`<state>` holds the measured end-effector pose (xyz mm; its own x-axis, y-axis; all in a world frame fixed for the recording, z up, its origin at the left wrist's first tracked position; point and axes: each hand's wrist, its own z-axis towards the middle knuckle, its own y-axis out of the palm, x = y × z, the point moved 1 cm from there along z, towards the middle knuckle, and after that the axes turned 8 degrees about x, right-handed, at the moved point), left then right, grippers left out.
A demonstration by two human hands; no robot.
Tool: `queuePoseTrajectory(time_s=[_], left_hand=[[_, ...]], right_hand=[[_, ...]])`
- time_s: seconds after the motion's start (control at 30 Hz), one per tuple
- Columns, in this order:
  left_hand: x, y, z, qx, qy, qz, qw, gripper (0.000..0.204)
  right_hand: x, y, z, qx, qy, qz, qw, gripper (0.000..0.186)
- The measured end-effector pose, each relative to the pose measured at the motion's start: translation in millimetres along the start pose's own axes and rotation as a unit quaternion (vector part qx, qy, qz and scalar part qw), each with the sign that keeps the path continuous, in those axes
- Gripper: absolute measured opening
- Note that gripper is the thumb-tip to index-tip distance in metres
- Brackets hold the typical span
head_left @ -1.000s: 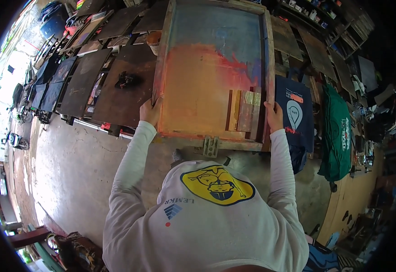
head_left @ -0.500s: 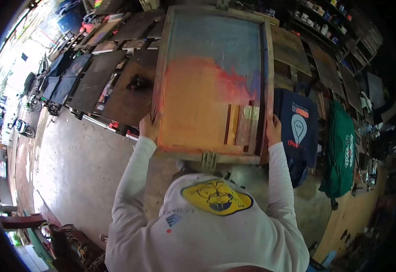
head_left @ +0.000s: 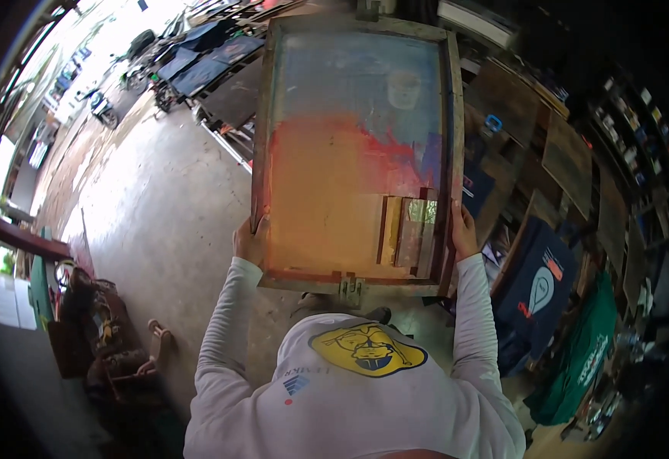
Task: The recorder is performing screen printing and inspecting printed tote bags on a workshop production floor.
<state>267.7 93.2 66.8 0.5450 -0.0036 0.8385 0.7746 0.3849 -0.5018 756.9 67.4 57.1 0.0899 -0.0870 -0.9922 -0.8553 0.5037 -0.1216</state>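
Note:
A screen-printing frame (head_left: 327, 206) is held up in front of me, its long sides running away from me. Orange, red and blue-grey ink stains cover its mesh, and a few strips stick to the lower right part. My left hand (head_left: 249, 243) grips the left wooden side near the lower corner. On the opposite side, my right hand (head_left: 465, 230) closes around the right edge at about the same height. A metal hinge clamp (head_left: 351, 289) is fixed at the middle of the near edge. The fingers behind the frame are hidden.
Dark printing boards (head_left: 503, 99) run along a bench to the right. A navy shirt (head_left: 537, 287) and a green shirt (head_left: 579, 359) are draped over boards there. Shelves with containers (head_left: 633, 122) stand far right. Concrete floor (head_left: 143, 214) stretches left, with a parked motorbike (head_left: 102, 107) beyond.
My view has turned leftward, so the bench and shirts have swung to the right. The frame has come with me, still in both hands and slightly lower in view.

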Motion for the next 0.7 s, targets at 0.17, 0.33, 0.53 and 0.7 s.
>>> queuePoseTrajectory(time_s=[0.17,0.33,0.53,0.7], left_hand=[[-50.5,-89.6,9.0,0.045,-0.068,0.011,0.997,0.033],[-141.4,-181.4,53.7,0.073,-0.071,-0.024,0.994,0.035],[-233.5,-289.6,145.7,0.043,-0.054,-0.278,0.958,0.043],[-269.1,-340.3,240.0,0.118,-0.145,-0.378,0.907,0.054]], right_hand=[[-25.9,124.5,-20.5,-0.028,0.052,0.039,0.997,0.06],[-81.9,267.6,-76.1,-0.015,0.04,0.037,0.998,0.048],[-71.9,426.3,-112.4,-0.038,0.033,0.108,0.993,0.039],[-96.3,537.9,-110.0,-0.062,-0.017,0.101,0.993,0.039]])
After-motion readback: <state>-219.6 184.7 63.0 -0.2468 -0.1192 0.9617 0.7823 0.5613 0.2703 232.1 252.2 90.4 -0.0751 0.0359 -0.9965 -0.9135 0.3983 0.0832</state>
